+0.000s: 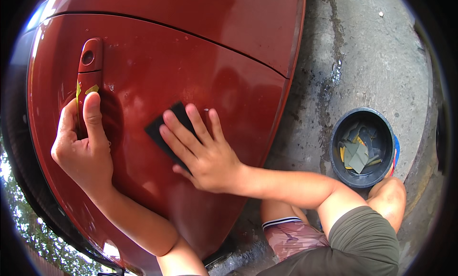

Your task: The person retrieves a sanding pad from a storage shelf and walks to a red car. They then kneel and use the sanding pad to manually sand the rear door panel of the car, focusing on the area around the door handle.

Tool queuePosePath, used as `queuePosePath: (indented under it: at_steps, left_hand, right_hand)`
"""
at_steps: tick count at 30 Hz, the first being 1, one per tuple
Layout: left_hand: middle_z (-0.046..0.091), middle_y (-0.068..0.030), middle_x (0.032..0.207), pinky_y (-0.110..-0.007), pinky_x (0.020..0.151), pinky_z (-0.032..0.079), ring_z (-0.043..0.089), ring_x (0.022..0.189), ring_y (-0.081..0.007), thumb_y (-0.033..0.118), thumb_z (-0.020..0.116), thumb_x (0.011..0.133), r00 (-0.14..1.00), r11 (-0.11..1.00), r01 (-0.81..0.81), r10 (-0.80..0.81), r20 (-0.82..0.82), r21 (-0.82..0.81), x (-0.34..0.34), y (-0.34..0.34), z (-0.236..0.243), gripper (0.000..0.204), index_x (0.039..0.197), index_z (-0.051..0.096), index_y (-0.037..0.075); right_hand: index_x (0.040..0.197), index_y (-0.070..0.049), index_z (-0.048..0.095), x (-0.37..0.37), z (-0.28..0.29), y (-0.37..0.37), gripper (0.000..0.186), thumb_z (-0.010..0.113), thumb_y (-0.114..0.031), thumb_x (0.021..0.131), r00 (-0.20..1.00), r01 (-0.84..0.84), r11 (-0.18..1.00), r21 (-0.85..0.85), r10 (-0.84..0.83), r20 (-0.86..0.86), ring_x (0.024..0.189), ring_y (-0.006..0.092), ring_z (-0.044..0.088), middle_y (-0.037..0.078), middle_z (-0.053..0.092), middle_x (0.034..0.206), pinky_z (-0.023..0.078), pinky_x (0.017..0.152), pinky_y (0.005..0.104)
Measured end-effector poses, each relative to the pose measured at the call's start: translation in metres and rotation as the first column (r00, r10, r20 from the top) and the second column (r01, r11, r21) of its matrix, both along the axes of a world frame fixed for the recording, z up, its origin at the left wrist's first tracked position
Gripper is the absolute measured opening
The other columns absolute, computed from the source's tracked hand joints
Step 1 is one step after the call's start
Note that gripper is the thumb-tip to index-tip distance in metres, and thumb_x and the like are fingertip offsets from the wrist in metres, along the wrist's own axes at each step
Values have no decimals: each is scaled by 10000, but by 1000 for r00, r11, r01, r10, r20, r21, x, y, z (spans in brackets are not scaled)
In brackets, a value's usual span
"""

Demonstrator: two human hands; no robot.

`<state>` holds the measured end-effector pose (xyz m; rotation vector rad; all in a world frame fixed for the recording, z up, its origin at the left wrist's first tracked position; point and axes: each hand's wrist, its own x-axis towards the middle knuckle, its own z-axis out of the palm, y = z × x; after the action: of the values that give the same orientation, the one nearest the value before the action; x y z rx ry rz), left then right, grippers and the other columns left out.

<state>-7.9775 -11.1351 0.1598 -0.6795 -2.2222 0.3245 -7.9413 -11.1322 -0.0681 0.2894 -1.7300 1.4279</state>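
A red car door [157, 61] fills the left and middle of the view. My left hand [86, 152] is wrapped round the lower end of its door handle [90, 61], thumb on the outside and fingers behind. Bits of yellow-green tape [92, 89] cling to the handle beside my thumb. On the panel to the right, my right hand [205, 157] presses a black sheet of sandpaper [155, 132] against the paint. Its fingers lie stretched and spread over the sheet, covering much of it, with the thumb along the lower edge.
On the concrete floor [377, 76] at the right, a black bucket [338, 161] holds several grey and yellow sheet pieces [359, 157] by my bent knee. Water streaks run across the floor. Foliage [43, 238] shows at the lower left.
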Motion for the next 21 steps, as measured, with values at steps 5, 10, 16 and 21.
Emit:
queuePosePath:
  at_steps: [5, 10, 16, 21]
  left_hand:
    - [743, -34, 856, -241, 699, 492, 630, 768, -79, 358, 734, 988, 1000, 1000, -8, 9, 6, -28, 2, 5, 3, 373, 1104, 773, 6]
    - [761, -48, 887, -251, 743, 513, 657, 806, -90, 361, 731, 990, 1000, 1000, -11, 11, 1, -25, 0, -1, 1, 377, 1101, 769, 3]
    - [724, -40, 763, -248, 626, 492, 633, 663, -88, 349, 749, 975, 999, 999, 38, -39, -23, -26, -2, 5, 2, 341, 1017, 764, 11]
    - [709, -28, 749, -246, 619, 484, 622, 658, -82, 351, 755, 970, 999, 999, 49, -49, -11, -14, -4, 3, 1, 341, 1021, 764, 14]
  right_hand:
    - [1578, 14, 370, -1, 6, 12, 828, 659, -387, 914, 999, -5, 1000, 8, 5, 32, 1569, 488, 139, 213, 225, 1699, 94, 1189, 733]
    - [1581, 18, 361, 8, 4, 3, 836, 649, -403, 918, 998, -45, 999, 13, 44, 53, 1567, 502, 127, 221, 213, 1700, 92, 1184, 741]
    - [1580, 13, 367, 1, 6, 3, 851, 668, -407, 904, 998, -20, 1000, -11, 21, 51, 1565, 505, 130, 219, 213, 1700, 90, 1183, 741]
    - [1585, 34, 333, -8, 2, 8, 860, 666, -378, 907, 1000, 13, 999, 32, -13, 26, 1566, 520, 95, 242, 200, 1699, 41, 1179, 748]
